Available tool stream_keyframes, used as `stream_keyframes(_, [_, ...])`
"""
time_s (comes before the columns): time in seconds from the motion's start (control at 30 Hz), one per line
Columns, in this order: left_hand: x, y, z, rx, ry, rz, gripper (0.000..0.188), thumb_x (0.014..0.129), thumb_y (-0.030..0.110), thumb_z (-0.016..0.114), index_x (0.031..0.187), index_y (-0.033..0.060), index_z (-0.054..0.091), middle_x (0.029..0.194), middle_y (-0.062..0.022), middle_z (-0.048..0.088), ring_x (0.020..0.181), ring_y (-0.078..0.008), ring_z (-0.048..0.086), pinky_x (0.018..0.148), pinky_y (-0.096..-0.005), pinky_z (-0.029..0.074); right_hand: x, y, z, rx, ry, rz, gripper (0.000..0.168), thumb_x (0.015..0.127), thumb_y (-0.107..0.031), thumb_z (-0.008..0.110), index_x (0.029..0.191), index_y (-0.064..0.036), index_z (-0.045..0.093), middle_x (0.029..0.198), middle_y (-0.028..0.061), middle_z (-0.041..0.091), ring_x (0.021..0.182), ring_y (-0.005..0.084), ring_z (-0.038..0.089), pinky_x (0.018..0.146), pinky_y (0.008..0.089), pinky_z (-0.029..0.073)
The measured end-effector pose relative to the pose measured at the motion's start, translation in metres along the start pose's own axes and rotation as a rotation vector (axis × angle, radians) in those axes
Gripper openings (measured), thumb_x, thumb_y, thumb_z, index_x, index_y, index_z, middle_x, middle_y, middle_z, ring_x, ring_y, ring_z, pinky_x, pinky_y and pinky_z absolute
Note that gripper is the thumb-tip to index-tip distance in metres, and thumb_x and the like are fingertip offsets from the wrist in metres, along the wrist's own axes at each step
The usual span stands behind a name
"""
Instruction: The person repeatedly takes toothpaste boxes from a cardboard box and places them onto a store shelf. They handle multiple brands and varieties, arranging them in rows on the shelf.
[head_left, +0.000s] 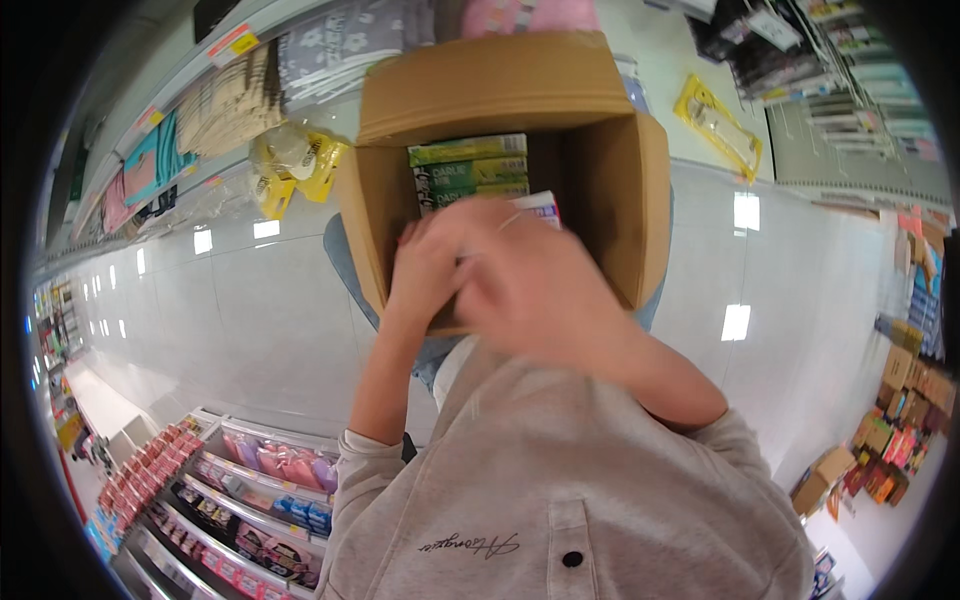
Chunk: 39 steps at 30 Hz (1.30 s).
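Observation:
An opened cardboard box (495, 82) stands before me with its flaps raised. Inside it, green Darlie toothpaste cartons (476, 171) are stacked against the far left part. A white and purple carton with a red edge (541, 208) lies to their right, partly behind my right hand. My left hand (431, 259) reaches over the near left part of the box. Blurred by motion, my right hand (517, 277) crosses over the box's near side and overlaps the left one. The fingers of both hands are largely hidden or blurred, so whether either holds something does not show.
Shelves with folded towels (225, 101) run along the upper left, with yellow packages (300, 169) hanging there. Another yellow package (718, 127) lies on the shelf at upper right. Stocked shelves (255, 502) stand at lower left, and cardboard boxes (825, 480) sit at the far right.

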<state>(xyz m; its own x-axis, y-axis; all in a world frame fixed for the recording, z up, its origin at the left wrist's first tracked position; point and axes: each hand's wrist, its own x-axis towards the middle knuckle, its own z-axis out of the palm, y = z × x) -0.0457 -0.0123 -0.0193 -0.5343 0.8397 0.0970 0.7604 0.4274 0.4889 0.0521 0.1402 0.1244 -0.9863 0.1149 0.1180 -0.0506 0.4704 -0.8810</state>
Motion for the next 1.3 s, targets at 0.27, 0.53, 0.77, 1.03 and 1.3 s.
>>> stream_keyframes(0.27, [-0.003, 0.000, 0.002, 0.000, -0.166, -0.002, 0.069, 0.069, 0.010, 0.086, 0.130, 0.0116, 0.054, 0.122, -0.0107, 0.062, 0.114, -0.0339, 0.061, 0.095, -0.0461, 0.050, -0.026, 0.134, 0.003, -0.136, -0.108, 0.747, 0.059, 0.094, -0.037, 0.072, 0.136, 0.000, 0.056, 0.105, 0.0239, 0.069, 0.099, 0.0398, 0.069, 0.089, 0.0456, 0.054])
stream_keyframes(0.53, [-0.003, -0.003, 0.009, -0.021, -0.092, -0.166, 0.066, 0.078, 0.013, 0.081, 0.136, 0.0072, 0.052, 0.128, -0.0136, 0.060, 0.121, -0.0339, 0.058, 0.098, -0.0451, 0.050, -0.011, 0.171, 0.008, -0.225, -0.050, 0.568, 0.047, 0.091, -0.035, 0.075, 0.119, 0.002, 0.069, 0.097, 0.0205, 0.072, 0.087, 0.0328, 0.070, 0.080, 0.0410, 0.055])
stream_keyframes(0.77, [-0.016, -0.011, 0.024, 0.130, -0.304, -0.176, 0.056, 0.083, 0.025, 0.078, 0.130, 0.0038, 0.057, 0.125, -0.0161, 0.064, 0.119, -0.0340, 0.062, 0.094, -0.0457, 0.053, 0.001, 0.201, 0.035, -0.218, -0.112, 0.738, 0.060, 0.086, -0.035, 0.076, 0.131, 0.002, 0.061, 0.119, 0.0245, 0.070, 0.110, 0.0346, 0.070, 0.094, 0.0406, 0.054])
stream_keyframes(1.03, [-0.022, -0.016, 0.033, 0.074, -0.443, -0.239, 0.051, 0.084, 0.028, 0.078, 0.125, 0.0032, 0.059, 0.124, -0.0178, 0.066, 0.114, -0.0354, 0.066, 0.093, -0.0479, 0.054, -0.015, 0.208, 0.061, -0.026, -0.044, 0.873, 0.093, 0.084, -0.040, 0.074, 0.151, 0.012, 0.035, 0.134, 0.0353, 0.060, 0.130, 0.0435, 0.058, 0.107, 0.0421, 0.047])
stream_keyframes(1.3, [-0.023, -0.013, 0.030, 0.086, -0.462, -0.206, 0.048, 0.086, 0.030, 0.075, 0.123, 0.0026, 0.060, 0.122, -0.0181, 0.066, 0.109, -0.0366, 0.068, 0.090, -0.0468, 0.055, -0.022, 0.233, 0.089, -0.230, -0.319, 1.013, 0.106, 0.085, -0.036, 0.070, 0.160, 0.004, 0.006, 0.144, 0.0404, 0.047, 0.128, 0.0469, 0.057, 0.107, 0.0451, 0.048])
